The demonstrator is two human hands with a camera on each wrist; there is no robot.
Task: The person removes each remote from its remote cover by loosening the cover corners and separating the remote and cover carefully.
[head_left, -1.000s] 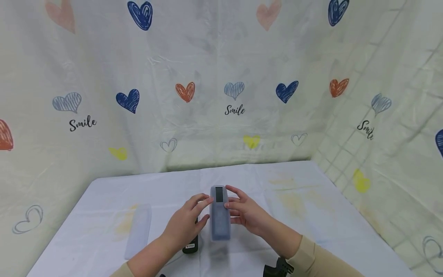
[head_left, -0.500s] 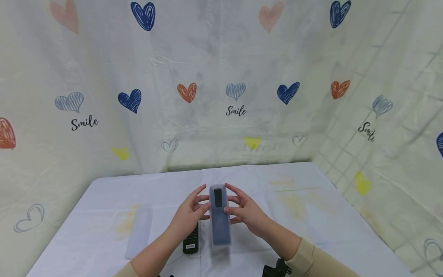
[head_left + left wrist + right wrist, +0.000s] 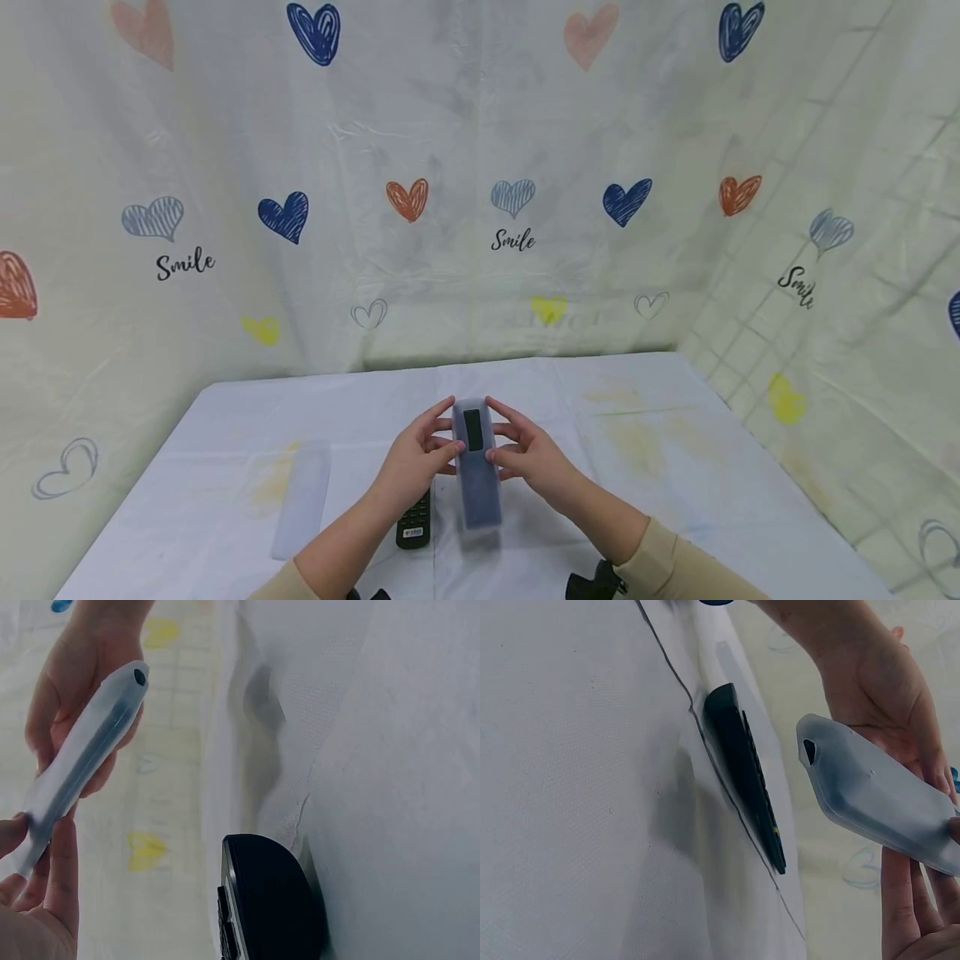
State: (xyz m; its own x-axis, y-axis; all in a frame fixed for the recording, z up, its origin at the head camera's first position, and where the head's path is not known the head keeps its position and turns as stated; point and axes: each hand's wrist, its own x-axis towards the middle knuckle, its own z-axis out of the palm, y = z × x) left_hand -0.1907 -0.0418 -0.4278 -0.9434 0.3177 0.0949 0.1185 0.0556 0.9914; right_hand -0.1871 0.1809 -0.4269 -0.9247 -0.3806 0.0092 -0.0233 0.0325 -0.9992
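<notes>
A remote control [image 3: 478, 492] with a dark display, inside a translucent pale-blue sleeve, is held above the table between both hands. My left hand [image 3: 414, 458] pinches its upper left side, thumb on the front. On the opposite side my right hand [image 3: 542, 458] holds it the same way. In the left wrist view the sleeved remote [image 3: 90, 765] slants, a small dark hole at its lower end. The right wrist view shows that hole too on the sleeved remote [image 3: 877, 795]. A black remote control [image 3: 414, 525] lies on the table below my left hand, its top hidden by the hand.
A flat, translucent plastic piece [image 3: 302, 500] lies on the left of the white-covered table [image 3: 600, 517]. Black gear [image 3: 592, 582] sits at my right wrist by the near edge. A curtain printed with hearts [image 3: 450, 275] stands behind the table.
My left hand has shifted its fingers up along the sleeved remote, and its thumb has come onto the front. The sleeved remote has tilted slightly; more of the black remote shows.
</notes>
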